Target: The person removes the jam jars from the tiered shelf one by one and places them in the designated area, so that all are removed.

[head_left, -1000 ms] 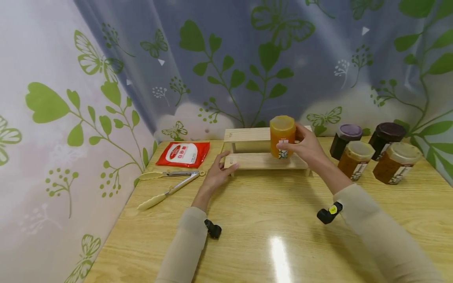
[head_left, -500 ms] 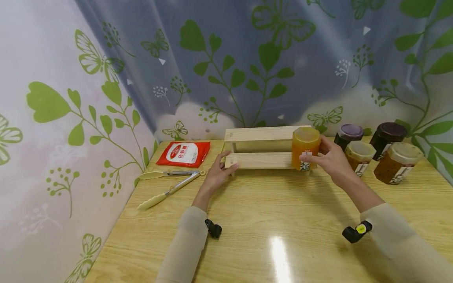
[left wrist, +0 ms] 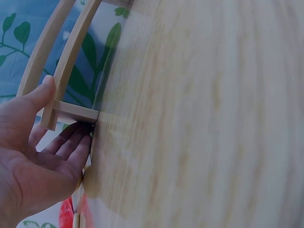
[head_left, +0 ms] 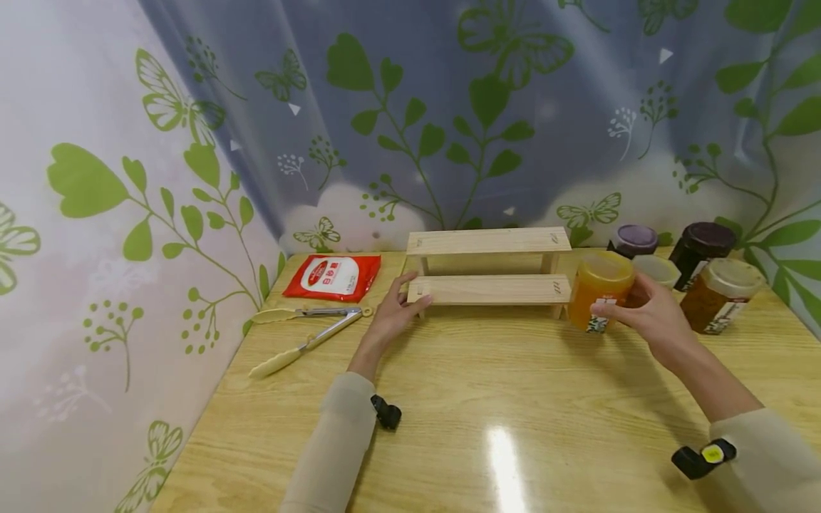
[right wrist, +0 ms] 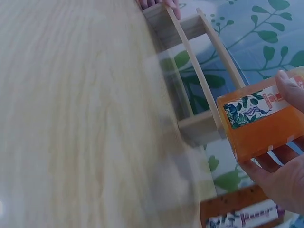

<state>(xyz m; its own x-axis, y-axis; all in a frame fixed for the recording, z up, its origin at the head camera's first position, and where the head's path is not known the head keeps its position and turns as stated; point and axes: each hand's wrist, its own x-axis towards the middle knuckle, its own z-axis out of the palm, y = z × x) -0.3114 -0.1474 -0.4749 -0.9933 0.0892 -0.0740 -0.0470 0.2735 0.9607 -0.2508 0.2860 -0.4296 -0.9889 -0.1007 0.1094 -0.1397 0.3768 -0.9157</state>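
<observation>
In the head view my right hand (head_left: 657, 320) grips a jar of orange preserve (head_left: 599, 292) with a yellowish lid and a patterned label. The jar is just off the right end of a two-step wooden rack (head_left: 490, 288), slightly tilted. The right wrist view shows the thumb on the label side of the jar (right wrist: 266, 118) and the fingers beneath. My left hand (head_left: 391, 313) holds the rack's left end. In the left wrist view its thumb lies against the shelf board (left wrist: 66, 66), with the other fingers around the end by the leg.
On the right stand two dark-lidded jars (head_left: 702, 249), a brown jar (head_left: 725, 299) and a partly hidden pale-lidded jar (head_left: 657, 271). A red-and-white bag (head_left: 333, 278) and spread tongs (head_left: 314, 342) lie at the left. A patterned curtain (head_left: 410, 114) backs the table.
My right hand has carried the orange jar from in front of the rack's middle to the right and down, past its right end. The left hand stays on the rack.
</observation>
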